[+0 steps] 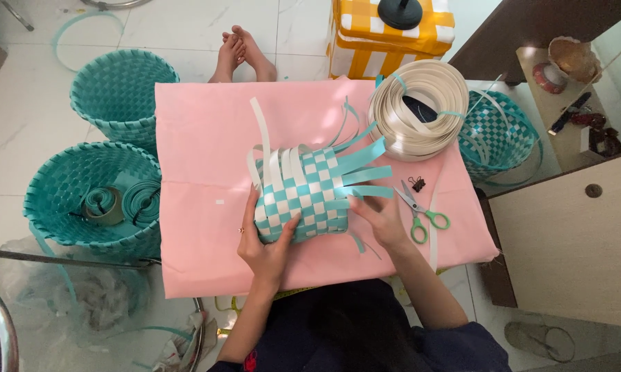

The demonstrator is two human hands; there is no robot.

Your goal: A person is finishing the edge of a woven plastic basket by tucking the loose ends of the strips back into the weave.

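Half-woven basket, teal and white check, on its side mid pink cloth; loose strips fan right and far. Left hand clasps its near-left side; right hand pinches strips at its right edge. Weaving stage, seemingly; next tuck needs taut strips. Right: scissors, clip. Far right: strip coil. Far: yellow-white checked box. Left: teal baskets.

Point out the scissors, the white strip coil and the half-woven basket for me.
scissors (420, 210), head view, on the pivot above the green handles.
white strip coil (438, 93), head view, on its outer windings.
half-woven basket (303, 196), head view, on its checkered side between both hands.
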